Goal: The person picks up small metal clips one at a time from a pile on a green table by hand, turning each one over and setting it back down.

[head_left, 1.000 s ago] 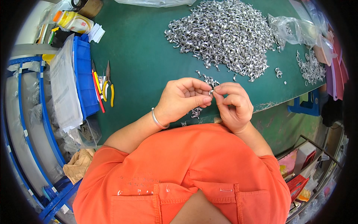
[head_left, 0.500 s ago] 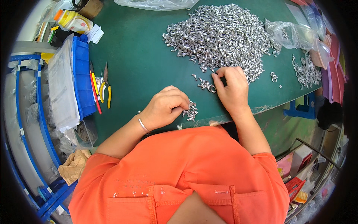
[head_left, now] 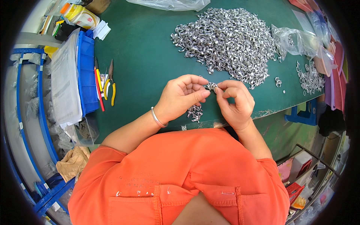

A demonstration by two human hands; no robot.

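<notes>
1. Head view: my left hand [head_left: 176,96] and my right hand [head_left: 238,103] are near each other over the flat green table [head_left: 142,48].
2. My right thumb and pointing finger are pressed close together, right at a few small, curved, shiny silver metal bits [head_left: 212,86]. I can't tell if they pinch one.
3. My left thumb and pointing finger are spread, with a gap between. My other fingers curl in, so I can't tell if they hide a bit.
4. A little pile of curved silver metal bits [head_left: 195,112] lies on my side of the left fingers. I can't tell if those are done.
5. A big grey-silver heap of curved metal bits [head_left: 228,43] sits past my hands. Most bits are there, so I think lots are left.
</notes>
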